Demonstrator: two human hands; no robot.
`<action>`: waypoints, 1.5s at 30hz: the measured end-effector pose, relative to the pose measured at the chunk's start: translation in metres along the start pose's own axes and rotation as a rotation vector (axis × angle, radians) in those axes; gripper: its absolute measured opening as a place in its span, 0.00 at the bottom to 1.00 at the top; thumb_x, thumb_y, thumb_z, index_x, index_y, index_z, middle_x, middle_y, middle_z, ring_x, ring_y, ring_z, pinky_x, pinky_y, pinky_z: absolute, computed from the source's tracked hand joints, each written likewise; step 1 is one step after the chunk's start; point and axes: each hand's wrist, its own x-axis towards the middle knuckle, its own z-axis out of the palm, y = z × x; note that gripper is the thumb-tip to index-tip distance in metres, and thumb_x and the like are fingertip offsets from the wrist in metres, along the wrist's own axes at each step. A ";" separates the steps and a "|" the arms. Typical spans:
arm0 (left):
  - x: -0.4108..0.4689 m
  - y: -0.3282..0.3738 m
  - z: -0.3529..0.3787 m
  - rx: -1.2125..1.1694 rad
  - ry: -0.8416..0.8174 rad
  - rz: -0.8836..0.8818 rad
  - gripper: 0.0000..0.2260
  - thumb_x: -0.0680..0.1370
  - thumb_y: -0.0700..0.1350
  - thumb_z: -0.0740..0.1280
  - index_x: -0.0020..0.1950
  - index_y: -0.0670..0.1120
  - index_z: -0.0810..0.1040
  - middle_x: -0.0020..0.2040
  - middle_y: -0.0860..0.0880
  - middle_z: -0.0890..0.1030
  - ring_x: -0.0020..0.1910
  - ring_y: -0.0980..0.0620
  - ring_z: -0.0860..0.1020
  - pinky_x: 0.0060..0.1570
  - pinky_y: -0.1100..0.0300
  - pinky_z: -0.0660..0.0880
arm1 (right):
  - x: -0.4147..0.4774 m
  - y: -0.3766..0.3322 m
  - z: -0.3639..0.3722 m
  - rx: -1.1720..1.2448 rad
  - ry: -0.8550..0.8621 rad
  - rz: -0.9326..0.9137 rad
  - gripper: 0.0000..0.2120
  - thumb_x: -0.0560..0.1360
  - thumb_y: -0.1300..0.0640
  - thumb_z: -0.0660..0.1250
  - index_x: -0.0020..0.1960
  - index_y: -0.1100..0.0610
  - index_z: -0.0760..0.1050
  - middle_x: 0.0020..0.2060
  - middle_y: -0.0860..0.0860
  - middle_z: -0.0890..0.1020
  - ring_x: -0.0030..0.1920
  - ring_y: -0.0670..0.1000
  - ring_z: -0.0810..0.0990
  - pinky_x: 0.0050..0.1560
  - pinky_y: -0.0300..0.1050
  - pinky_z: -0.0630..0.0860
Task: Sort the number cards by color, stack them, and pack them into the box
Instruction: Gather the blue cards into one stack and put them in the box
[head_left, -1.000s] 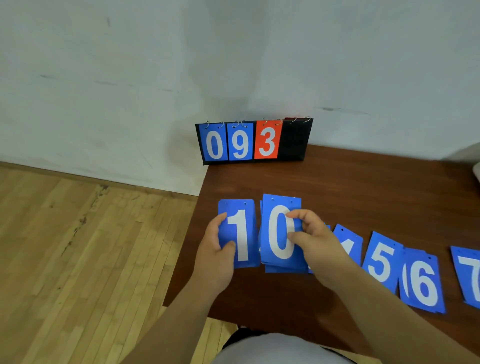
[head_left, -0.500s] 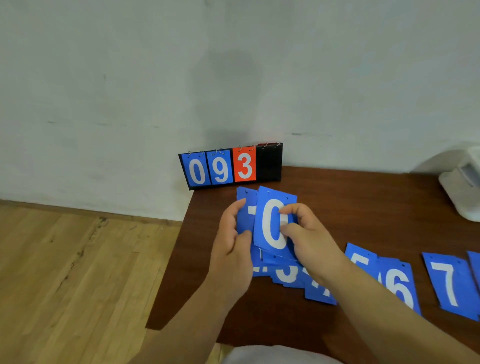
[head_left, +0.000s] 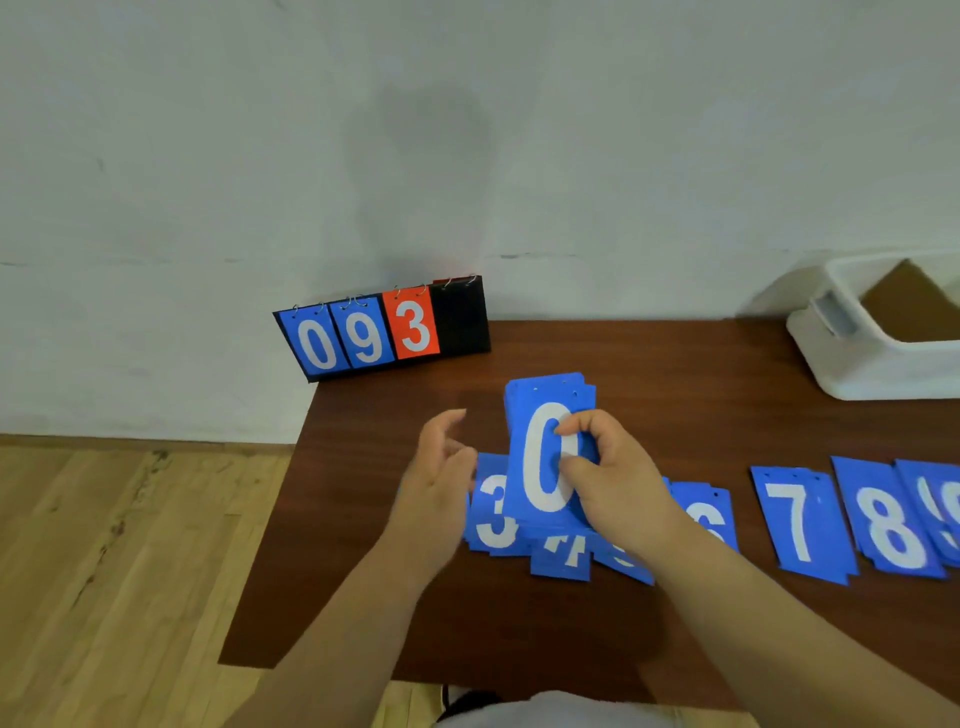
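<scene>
The right hand (head_left: 610, 480) pinches a small stack of blue cards (head_left: 545, 415) with a white 0 on the front. The thumb presses across the digit and the curled fingers wrap round the stack's right edge. The forearm comes in from the lower right. The stack stands tilted, top edge away from the person, and its lower end is over the cards lying on the table (head_left: 649, 364). Whether it touches them I cannot tell.

The left hand (head_left: 441, 467) is just left of the stack and apart from it. Its palm is turned toward the stack, its fingers are loosely bent and it holds nothing. It covers the left edge of the 3 card (head_left: 493, 514).

More blue cards lie in a row across the table: the 4 card (head_left: 563, 558), partly under the stack, then the 6 card (head_left: 714, 512) behind the right wrist, the 7 card (head_left: 797, 519), the 8 card (head_left: 888, 525) and a further card (head_left: 950, 512) cut by the frame edge.

The white box (head_left: 872, 364) sits at the far right of the table, near the wall, well apart from both hands, with a brown sheet (head_left: 909, 306) inside. A black flip scoreboard (head_left: 460, 317) stands at the far left corner, showing blue 0, blue 9 and red 3.
</scene>
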 end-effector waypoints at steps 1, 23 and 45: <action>0.004 -0.013 -0.005 0.105 0.036 0.004 0.19 0.83 0.45 0.62 0.73 0.58 0.66 0.49 0.50 0.77 0.43 0.53 0.77 0.39 0.59 0.74 | 0.003 0.006 -0.005 -0.024 0.008 0.013 0.14 0.81 0.66 0.60 0.57 0.48 0.72 0.29 0.51 0.72 0.20 0.48 0.60 0.22 0.42 0.61; 0.103 -0.141 0.017 0.657 -0.078 -0.265 0.47 0.75 0.50 0.76 0.81 0.62 0.45 0.78 0.43 0.50 0.68 0.42 0.69 0.63 0.50 0.76 | 0.054 0.074 0.043 -0.319 0.140 0.288 0.14 0.79 0.64 0.60 0.54 0.45 0.72 0.39 0.51 0.80 0.26 0.48 0.69 0.26 0.43 0.66; 0.071 -0.044 -0.033 0.074 -0.116 -0.129 0.32 0.78 0.33 0.56 0.72 0.67 0.65 0.53 0.44 0.80 0.25 0.59 0.71 0.27 0.62 0.69 | 0.047 0.034 0.038 0.391 0.062 0.285 0.15 0.78 0.70 0.58 0.50 0.53 0.78 0.47 0.59 0.84 0.38 0.57 0.79 0.33 0.46 0.75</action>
